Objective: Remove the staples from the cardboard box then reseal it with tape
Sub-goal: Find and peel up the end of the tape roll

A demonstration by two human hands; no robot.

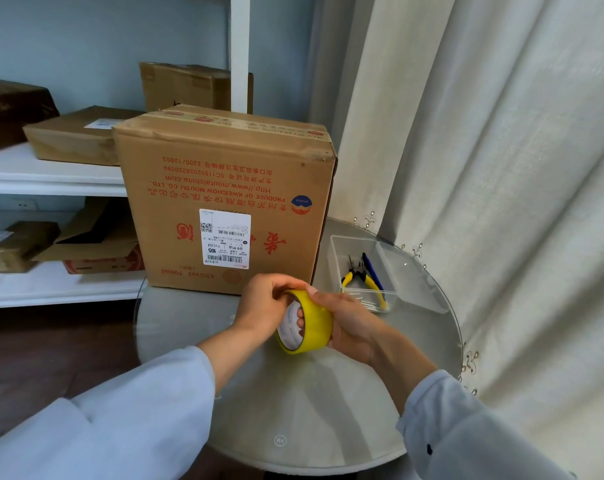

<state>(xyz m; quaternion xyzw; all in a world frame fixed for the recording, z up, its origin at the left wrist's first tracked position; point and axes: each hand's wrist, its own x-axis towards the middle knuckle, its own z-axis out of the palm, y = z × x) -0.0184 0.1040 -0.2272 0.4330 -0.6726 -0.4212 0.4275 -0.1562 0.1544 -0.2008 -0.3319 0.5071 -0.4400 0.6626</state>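
A brown cardboard box (pixel 224 188) with red upside-down print and a white label stands at the back of the round glass table (pixel 311 403). Its top flaps are closed, with old tape along the seam. In front of it I hold a roll of yellow tape (pixel 312 322) in both hands. My right hand (pixel 349 323) grips the roll from the right, fingers through its core. My left hand (pixel 264 304) pinches at the roll's upper left edge.
A clear plastic tray (pixel 370 247) right of the box holds yellow-handled pliers (pixel 364 280) and a blue pen (pixel 373 270). White shelves (pixel 51 178) with other cardboard boxes stand to the left. A pale curtain (pixel 501 168) hangs along the right.
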